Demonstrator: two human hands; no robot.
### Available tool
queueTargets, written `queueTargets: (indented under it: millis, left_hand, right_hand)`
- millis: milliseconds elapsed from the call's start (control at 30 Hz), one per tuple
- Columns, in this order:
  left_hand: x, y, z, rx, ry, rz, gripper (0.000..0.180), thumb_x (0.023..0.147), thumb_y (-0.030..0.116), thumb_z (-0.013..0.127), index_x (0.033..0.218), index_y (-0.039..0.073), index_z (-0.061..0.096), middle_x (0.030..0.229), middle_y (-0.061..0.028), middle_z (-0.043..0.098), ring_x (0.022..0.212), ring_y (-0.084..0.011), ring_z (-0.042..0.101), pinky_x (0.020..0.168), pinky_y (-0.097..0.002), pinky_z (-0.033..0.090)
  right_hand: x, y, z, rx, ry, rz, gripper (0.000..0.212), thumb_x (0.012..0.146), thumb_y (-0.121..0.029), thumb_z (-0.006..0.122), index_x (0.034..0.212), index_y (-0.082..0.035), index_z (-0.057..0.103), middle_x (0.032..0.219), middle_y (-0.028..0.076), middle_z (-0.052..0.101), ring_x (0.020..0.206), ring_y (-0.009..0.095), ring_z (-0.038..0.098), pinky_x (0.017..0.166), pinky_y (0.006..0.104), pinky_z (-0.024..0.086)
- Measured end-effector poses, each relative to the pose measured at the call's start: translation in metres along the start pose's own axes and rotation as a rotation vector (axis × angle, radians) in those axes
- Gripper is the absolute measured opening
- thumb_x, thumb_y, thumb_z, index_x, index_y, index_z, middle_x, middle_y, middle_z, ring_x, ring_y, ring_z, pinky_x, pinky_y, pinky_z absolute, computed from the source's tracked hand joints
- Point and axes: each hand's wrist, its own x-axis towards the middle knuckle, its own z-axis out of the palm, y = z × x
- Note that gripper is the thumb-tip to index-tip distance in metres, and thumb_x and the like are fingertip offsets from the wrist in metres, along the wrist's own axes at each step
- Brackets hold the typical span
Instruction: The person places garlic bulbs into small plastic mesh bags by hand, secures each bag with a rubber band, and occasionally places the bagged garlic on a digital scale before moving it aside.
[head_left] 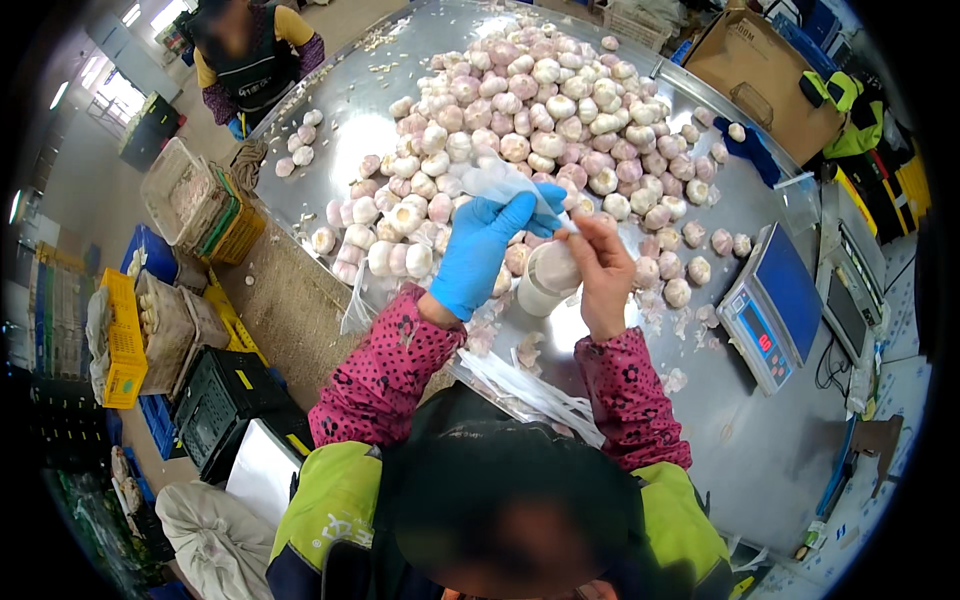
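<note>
My left hand, in a blue glove, has its fingers closed around a thin white mesh sleeve. With bare fingers, my right hand pinches the sleeve's other end. Just below, a white cylinder stands on the metal table, partly hidden by my right hand. A large heap of garlic bulbs spreads beyond both hands. Left of my gloved hand, several bulbs lie in a row near a loose white mesh tail. Flat white mesh strips lie between my forearms at the near edge.
A blue-topped scale with a lit red display stands at the right. Behind it are a cardboard box and a dark blue cloth. Crates are stacked on the left floor. Another person stands at the far left.
</note>
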Motion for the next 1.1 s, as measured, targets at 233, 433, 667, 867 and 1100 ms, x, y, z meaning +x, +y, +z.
queueTargets:
  millis: [233,433,667,867,1100]
  left_hand:
    - [-0.016,-0.052,-0.009,0.135,-0.041,-0.15,0.022,0.097,0.019,0.062,0.101,-0.001,0.072,0.086,-0.002,0.066,0.077,-0.0102,0.058,0.072,-0.0261,0.048]
    - [-0.034,-0.057,0.002,0.481,-0.091,0.071,0.014,0.093,0.008,0.064,0.105,0.004,0.071,0.095,-0.0055,0.066,0.083,-0.0109,0.06,0.074,-0.0279,0.049]
    - [-0.063,-0.014,0.04,0.363,0.193,0.049,0.023,0.087,0.006,0.069,0.11,0.008,0.071,0.088,-0.0008,0.059,0.076,-0.0105,0.055,0.068,-0.0256,0.047]
    - [-0.085,-0.02,0.028,0.206,0.186,-0.193,0.02,0.089,0.004,0.068,0.107,0.004,0.074,0.086,-0.001,0.06,0.069,-0.007,0.057,0.061,-0.0232,0.047]
    - [-0.104,-0.035,0.016,0.48,0.116,-0.083,0.023,0.09,0.009,0.069,0.112,0.008,0.073,0.083,-0.0032,0.06,0.071,-0.0089,0.061,0.063,-0.022,0.053]
  right_hand:
    - [-0.013,-0.018,-0.009,-0.104,-0.091,-0.018,0.022,0.098,-0.01,0.058,0.116,0.0,0.066,0.106,0.005,0.068,0.097,0.013,0.063,0.086,0.0265,0.05]
    - [-0.023,-0.061,-0.006,-0.197,-0.12,0.098,0.023,0.095,-0.022,0.067,0.102,0.0,0.066,0.084,0.0,0.063,0.067,0.005,0.055,0.057,0.0191,0.042]
    - [-0.046,-0.065,0.0,-0.286,-0.078,0.031,0.004,0.087,-0.002,0.068,0.089,0.002,0.066,0.076,0.003,0.066,0.065,0.007,0.059,0.06,0.0214,0.046]
    - [-0.073,-0.047,-0.005,-0.415,-0.228,-0.104,0.003,0.082,0.005,0.069,0.083,0.002,0.067,0.076,0.007,0.068,0.066,0.009,0.061,0.062,0.0239,0.048]
    - [-0.077,-0.054,-0.019,0.094,-0.057,0.328,0.008,0.089,-0.004,0.069,0.089,0.003,0.068,0.078,0.011,0.069,0.067,0.016,0.066,0.064,0.0286,0.055]
